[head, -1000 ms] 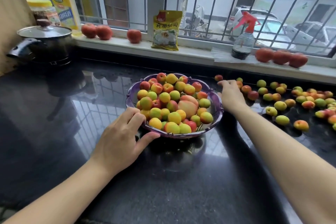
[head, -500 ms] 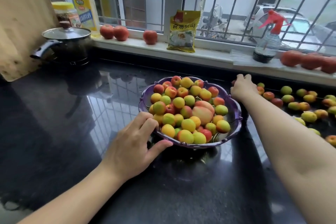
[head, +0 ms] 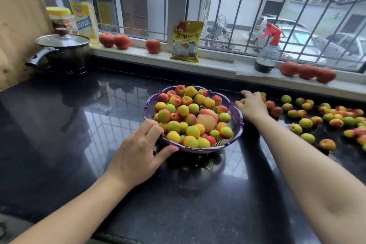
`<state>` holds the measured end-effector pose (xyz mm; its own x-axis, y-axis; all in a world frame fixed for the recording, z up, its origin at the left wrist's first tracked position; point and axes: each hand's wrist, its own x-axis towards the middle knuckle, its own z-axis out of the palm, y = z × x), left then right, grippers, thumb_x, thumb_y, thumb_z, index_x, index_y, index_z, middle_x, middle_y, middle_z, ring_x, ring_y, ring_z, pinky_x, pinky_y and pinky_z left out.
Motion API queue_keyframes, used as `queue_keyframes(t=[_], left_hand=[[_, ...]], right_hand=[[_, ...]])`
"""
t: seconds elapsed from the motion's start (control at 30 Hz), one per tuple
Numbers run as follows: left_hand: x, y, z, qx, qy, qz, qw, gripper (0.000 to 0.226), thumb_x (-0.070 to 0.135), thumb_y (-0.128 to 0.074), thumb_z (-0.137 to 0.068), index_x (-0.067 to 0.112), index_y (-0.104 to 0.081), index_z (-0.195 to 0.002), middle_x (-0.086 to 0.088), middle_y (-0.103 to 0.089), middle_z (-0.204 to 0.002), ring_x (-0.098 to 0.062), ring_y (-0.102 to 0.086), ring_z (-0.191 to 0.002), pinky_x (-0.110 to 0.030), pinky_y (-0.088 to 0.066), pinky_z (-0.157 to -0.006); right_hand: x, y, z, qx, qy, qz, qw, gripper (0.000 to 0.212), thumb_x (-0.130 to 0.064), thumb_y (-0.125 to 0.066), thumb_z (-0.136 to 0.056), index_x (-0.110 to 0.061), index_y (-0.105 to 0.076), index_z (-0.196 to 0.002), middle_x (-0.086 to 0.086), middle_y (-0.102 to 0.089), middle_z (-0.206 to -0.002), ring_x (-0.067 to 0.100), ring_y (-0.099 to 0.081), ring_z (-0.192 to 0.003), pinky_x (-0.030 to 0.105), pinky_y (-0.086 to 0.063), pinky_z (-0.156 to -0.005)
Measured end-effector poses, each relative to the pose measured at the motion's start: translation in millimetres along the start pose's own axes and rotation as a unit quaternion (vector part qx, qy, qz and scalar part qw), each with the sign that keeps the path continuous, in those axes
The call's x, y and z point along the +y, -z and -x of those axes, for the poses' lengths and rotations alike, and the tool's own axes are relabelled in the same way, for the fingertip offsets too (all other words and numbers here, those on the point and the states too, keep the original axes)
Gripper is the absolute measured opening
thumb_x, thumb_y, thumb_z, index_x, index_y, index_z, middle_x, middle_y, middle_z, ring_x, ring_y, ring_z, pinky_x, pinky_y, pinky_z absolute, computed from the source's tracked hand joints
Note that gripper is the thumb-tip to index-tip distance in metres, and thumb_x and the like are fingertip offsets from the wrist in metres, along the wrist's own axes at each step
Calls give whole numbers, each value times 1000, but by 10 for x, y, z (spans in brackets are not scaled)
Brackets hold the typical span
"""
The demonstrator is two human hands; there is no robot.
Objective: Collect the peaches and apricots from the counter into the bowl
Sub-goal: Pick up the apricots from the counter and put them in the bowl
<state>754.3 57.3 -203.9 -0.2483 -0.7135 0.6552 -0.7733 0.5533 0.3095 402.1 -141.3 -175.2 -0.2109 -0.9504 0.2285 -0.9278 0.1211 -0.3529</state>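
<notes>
A purple scalloped bowl [head: 239, 125] sits mid-counter, heaped with small yellow, green and red apricots and one larger peach [head: 207, 120]. My left hand [head: 138, 156] grips its near-left rim, fingers over the edge and thumb along the outside. My right hand [head: 252, 106] lies palm down on the counter just right of the bowl, cupped over the nearest loose fruit. A yellow apricot [head: 242, 101] peeks out by its thumb. Whether it is gripped is hidden. Several loose apricots [head: 306, 123] lie scattered further right.
The black glossy counter [head: 59, 125] carries a lidded pot [head: 63, 51] at the far left, beside a wooden board [head: 17, 25]. On the windowsill stand an oil bottle [head: 83, 12], a jar [head: 59, 18], a yellow packet [head: 186, 41], a spray bottle [head: 267, 53] and red tomatoes [head: 307, 71].
My right hand has stayed among the fruit beside the bowl, its fingers now stretched flatter over it. My left hand keeps its hold on the rim. The view has shifted slightly.
</notes>
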Motion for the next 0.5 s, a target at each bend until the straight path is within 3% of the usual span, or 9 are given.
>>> queue_keyframes(t=[0.1,0.17,0.23,0.3,0.33,0.4,0.5], left_hand=[[6,13,-17,-5,3,5,1000,50,65,-50,-98,16,-57,-101,4,-54,-107,-14,-57,-83,-33,-59,-64],[8,20,-12,-8,5,6,1000,49,64,-50,-97,16,-57,-100,4,-54,-107,-14,-57,-83,-32,-58,-64],[8,23,-7,-9,4,8,1000,50,65,-49,-98,16,-57,-100,5,-53,-107,-13,-56,-83,-29,-57,-64],[0,24,-13,-8,0,9,1000,53,69,-45,-99,17,-56,-101,6,-52,-107,-12,-55,-82,-27,-56,-64],[-3,23,-15,-6,-1,10,1000,55,70,-43,-99,17,-56,-101,6,-52,-107,-12,-55,-82,-27,-55,-63],[-1,16,-14,-4,0,12,1000,56,70,-42,-99,16,-56,-100,5,-52,-107,-14,-55,-81,-30,-55,-63],[16,13,-11,-5,3,11,1000,54,67,-46,-98,14,-57,-101,3,-53,-107,-16,-57,-82,-36,-58,-62]], right_hand=[[19,-34,-20,-36,36,34,998,34,-29,-61,-98,-19,-65,-130,13,-50,-137,35,-58,-116,35,-47,-88],[-30,9,-6,17,40,-10,999,26,-13,-61,-96,-15,-70,-121,13,-62,-128,33,-63,-108,30,-48,-85],[-112,187,39,80,-2,-165,983,26,-12,-60,-96,-13,-67,-121,13,-68,-117,29,-70,-90,29,-55,-77],[-223,464,199,100,-26,-357,928,25,-26,-62,-98,-16,-64,-120,9,-71,-110,19,-65,-69,24,-50,-57],[-282,603,330,91,-10,-400,912,26,-35,-61,-98,-19,-65,-118,6,-72,-107,15,-62,-68,22,-47,-54],[-386,823,669,34,71,-399,914,27,-45,-61,-95,-24,-69,-110,-1,-75,-100,9,-64,-73,17,-48,-57],[-487,878,1218,-83,189,-282,937,16,-37,-70,-92,-28,-72,-105,-11,-75,-94,0,-69,-86,15,-55,-71]])
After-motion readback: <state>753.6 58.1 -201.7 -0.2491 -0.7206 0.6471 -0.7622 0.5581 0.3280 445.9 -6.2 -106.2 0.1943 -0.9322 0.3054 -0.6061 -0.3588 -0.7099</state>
